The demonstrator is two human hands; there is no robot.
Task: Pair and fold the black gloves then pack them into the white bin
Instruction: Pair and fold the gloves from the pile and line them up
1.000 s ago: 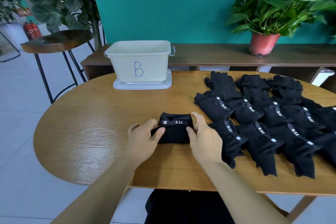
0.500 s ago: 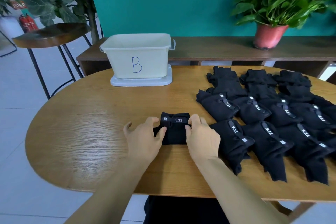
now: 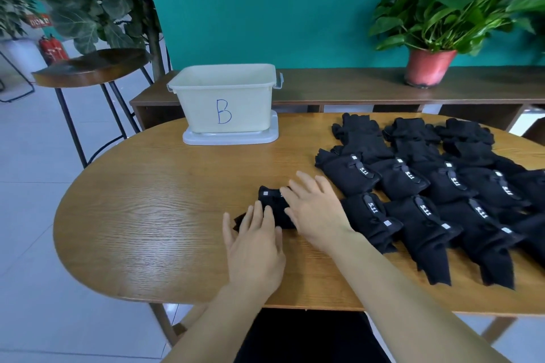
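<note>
A folded pair of black gloves (image 3: 272,205) lies on the wooden table (image 3: 153,209) near its front edge. My left hand (image 3: 255,247) lies flat, fingers straight, its fingertips on the near left part of the pair. My right hand (image 3: 317,209) presses with spread straight fingers on the pair's right side and hides that part. The white bin (image 3: 225,103), marked with a blue B, stands at the table's far side on a white lid. Several more black gloves (image 3: 436,186) lie in rows on the right half of the table.
A low wooden shelf (image 3: 368,82) runs behind the table with a potted plant (image 3: 427,68) on it. A bar stool (image 3: 91,68) and a tall leafy plant (image 3: 88,0) stand at the back left. Bare tabletop lies between the folded pair and the bin.
Both hands have let go of the pair's sides and now lie flat on top of it. The left hand slid nearer and the right hand moved over the pair.
</note>
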